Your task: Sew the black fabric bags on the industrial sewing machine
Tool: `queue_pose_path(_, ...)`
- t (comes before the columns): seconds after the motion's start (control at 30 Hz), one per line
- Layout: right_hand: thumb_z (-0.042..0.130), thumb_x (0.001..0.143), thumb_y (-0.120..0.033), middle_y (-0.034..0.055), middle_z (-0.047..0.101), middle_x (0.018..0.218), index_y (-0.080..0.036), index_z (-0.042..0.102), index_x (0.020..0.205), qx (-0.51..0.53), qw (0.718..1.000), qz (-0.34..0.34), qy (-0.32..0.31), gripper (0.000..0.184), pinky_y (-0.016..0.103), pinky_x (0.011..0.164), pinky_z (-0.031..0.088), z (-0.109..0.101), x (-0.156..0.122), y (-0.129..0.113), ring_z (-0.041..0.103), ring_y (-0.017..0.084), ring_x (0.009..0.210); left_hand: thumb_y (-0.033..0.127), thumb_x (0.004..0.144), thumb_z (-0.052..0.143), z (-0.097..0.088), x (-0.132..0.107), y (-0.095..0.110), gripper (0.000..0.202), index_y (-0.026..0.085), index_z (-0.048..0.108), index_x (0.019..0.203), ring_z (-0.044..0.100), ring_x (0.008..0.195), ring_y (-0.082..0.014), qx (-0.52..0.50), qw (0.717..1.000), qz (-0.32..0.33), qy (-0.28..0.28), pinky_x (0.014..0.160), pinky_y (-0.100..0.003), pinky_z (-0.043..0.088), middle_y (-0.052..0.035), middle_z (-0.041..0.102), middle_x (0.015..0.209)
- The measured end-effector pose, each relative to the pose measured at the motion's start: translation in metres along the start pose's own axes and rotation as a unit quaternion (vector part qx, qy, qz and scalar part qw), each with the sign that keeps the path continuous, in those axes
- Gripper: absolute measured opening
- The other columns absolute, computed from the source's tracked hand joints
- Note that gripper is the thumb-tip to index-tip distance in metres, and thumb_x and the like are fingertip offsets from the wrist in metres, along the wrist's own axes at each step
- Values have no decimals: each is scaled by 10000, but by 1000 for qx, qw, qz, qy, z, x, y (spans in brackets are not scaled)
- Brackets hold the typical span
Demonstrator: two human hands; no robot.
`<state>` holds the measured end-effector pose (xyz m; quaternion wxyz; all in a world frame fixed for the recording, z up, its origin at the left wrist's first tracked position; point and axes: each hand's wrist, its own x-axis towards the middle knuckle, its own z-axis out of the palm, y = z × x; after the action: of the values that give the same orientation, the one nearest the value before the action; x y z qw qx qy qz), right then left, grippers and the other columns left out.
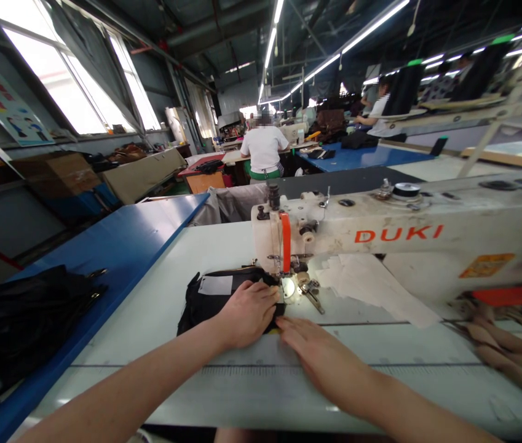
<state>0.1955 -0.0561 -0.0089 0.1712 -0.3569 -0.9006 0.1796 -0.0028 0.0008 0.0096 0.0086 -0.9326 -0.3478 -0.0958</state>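
A black fabric bag piece (205,303) with a zipper along its far edge and a white label (216,284) lies on the machine table, its right end at the needle area. My left hand (249,312) rests over its right part, fingers bent and closed on the cloth. Beside it, my right hand (309,347) reaches in with fingers stretched out, the fingertips touching the near right corner of the fabric. A bit of yellow shows under the cloth between the hands. The white sewing machine (399,231) has a lit needle plate (288,287) just beyond my fingertips.
White sheets (371,286) lie under the machine arm. A ruler scale (362,370) runs along the table's near side. On the left, a blue table (117,271) holds a black fabric pile (25,326). A person in a white shirt (264,149) sits ahead; other people are farther right.
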Motion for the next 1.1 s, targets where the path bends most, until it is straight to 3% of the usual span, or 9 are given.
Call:
queue_pose_path(0.13,407,797,-5,88,653,986,-159,604,1010,-21,998,33,54,328,382,864,449,-14,14,17,571,216,942,244,926,380,-1,-1,4,301,177,554,1162,511,1091,-219,-15,1000,-11,6,940,-399,356,-58,607,1206)
queue_pose_path(0.33,439,871,-92,73,599,865,-170,635,996,-141,988,15,61,245,357,781,431,-16,37,37,523,218,849,264,919,399,6,-2,7,288,172,560,1139,492,1124,-221,-8,999,-30,20,967,-407,349,-63,603,1207)
queue_pose_path(0.63,466,866,-100,68,577,880,-167,624,993,-161,985,13,66,214,357,769,410,-7,38,42,504,213,833,273,914,411,18,-5,5,316,181,543,1185,472,1163,-229,-20,997,-51,50,1041,-455,291,-62,583,1246)
queue_pose_path(1.1,491,851,-70,61,579,894,-166,608,987,-163,985,12,57,203,349,780,406,-5,37,41,499,216,856,270,914,402,17,-5,1,332,185,532,1207,451,1194,-234,-35,998,-41,30,1056,-472,289,-54,560,1279)
